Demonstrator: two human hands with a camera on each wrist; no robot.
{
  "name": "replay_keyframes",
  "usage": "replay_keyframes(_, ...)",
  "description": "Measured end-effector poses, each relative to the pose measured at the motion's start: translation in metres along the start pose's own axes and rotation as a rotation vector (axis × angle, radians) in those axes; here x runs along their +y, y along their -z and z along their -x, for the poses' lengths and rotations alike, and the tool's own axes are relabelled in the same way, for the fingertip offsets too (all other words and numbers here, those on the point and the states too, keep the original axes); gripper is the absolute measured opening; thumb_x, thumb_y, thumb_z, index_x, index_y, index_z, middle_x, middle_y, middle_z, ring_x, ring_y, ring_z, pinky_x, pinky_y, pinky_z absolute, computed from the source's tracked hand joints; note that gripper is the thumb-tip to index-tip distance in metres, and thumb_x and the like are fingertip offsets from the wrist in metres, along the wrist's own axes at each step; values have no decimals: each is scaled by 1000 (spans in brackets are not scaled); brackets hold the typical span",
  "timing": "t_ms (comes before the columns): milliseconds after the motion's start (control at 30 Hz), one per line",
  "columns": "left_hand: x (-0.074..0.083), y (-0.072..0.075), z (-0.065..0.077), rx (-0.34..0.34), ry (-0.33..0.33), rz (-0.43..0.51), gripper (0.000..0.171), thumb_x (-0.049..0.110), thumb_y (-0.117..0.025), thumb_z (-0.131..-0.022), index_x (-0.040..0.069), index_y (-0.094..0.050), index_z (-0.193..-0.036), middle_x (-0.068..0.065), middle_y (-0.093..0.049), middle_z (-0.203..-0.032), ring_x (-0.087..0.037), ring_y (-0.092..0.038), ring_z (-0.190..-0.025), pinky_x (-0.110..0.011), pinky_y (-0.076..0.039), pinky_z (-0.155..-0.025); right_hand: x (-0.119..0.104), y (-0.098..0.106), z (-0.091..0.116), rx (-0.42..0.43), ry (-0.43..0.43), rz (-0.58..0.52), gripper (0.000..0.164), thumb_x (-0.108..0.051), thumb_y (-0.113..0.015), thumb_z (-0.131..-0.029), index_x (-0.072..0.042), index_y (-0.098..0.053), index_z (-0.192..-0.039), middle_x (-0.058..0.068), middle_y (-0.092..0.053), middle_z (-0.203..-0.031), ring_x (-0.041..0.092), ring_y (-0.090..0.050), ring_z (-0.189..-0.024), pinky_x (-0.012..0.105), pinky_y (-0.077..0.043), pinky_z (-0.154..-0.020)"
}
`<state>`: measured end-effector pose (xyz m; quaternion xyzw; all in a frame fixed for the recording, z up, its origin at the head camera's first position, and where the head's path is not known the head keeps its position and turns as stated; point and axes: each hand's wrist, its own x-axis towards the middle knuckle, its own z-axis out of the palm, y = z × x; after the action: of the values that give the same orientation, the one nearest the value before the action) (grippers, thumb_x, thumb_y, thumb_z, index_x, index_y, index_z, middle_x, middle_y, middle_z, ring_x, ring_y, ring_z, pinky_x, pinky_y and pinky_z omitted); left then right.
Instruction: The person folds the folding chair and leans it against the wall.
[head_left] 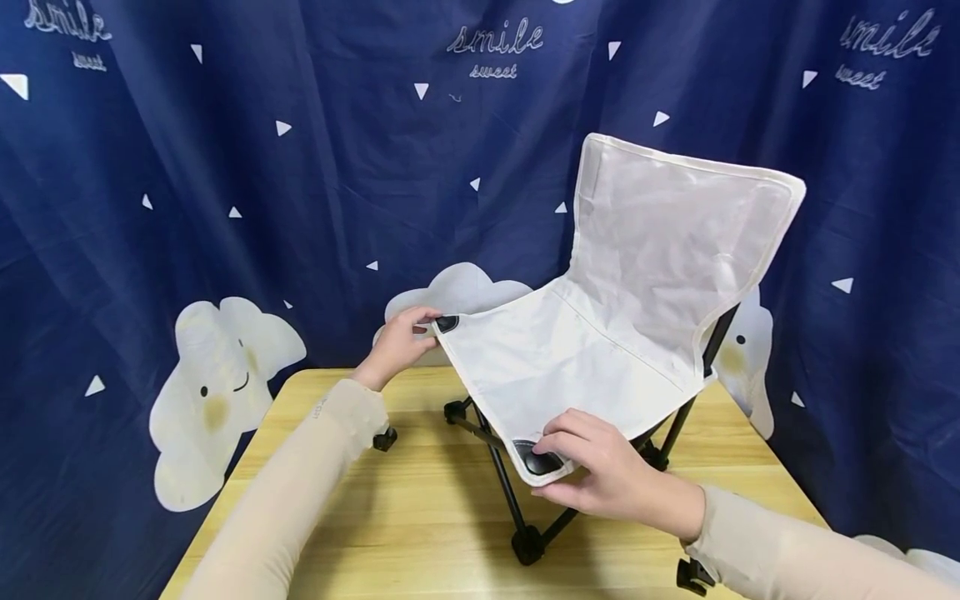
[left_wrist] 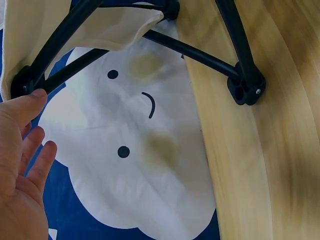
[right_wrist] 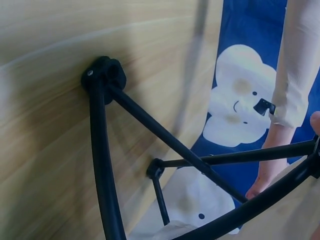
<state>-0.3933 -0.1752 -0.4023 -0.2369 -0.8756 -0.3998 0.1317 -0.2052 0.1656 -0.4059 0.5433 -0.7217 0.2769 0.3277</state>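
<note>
A small folding chair (head_left: 555,367) with white fabric and a black tube frame stands unfolded on the wooden table. Its backrest (head_left: 675,225) rises at the right rear. My left hand (head_left: 401,342) grips the seat's far front corner at a black patch (head_left: 447,323). In the left wrist view its thumb (left_wrist: 37,97) lies against the black joint under that corner, other fingers loosely bent. My right hand (head_left: 600,467) holds the near front corner, fingers over the black patch (head_left: 538,458) and thumb at the edge below. Only a sliver of it shows in the right wrist view.
Black feet (head_left: 528,544) of the chair stand on the wooden tabletop (head_left: 390,517). A dark blue curtain (head_left: 337,167) with white clouds and triangles hangs close behind and beside the table. Crossed black legs (right_wrist: 150,125) fill the space beneath the seat.
</note>
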Motion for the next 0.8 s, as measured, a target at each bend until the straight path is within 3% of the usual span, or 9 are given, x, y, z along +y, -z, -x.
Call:
replay_keyframes(300,0,-4,-2,22,-19,46,42,-8,-74,-92,-8,-69,-134,-27,-69,-137,-43,-69,-128,-55,-60,-109,2,-6,0,62,25,-27,29,-34,-86,-95,-9,-74,-106,2,-69,-101,16,-66,-88,21,-59,-79)
replay_keyframes(533,0,-7,-2,40,-15,88,40,-8,-78,-91,-11,-70,-130,-29,-70,-133,-45,-70,-126,-57,-59,-109,5,-8,-1,68,68,-49,31,-21,-94,-83,-8,-75,-104,3,-69,-99,16,-65,-87,21,-59,-79)
replay_keyframes(800,2,-5,-2,23,45,65,37,-3,-81,-91,-8,-72,-127,-26,-71,-131,-42,-73,-120,-50,-61,-109,8,-9,-3,69,111,-56,27,-21,-92,-86,-8,-75,-102,1,-65,-95,14,-62,-85,20,-55,-76)
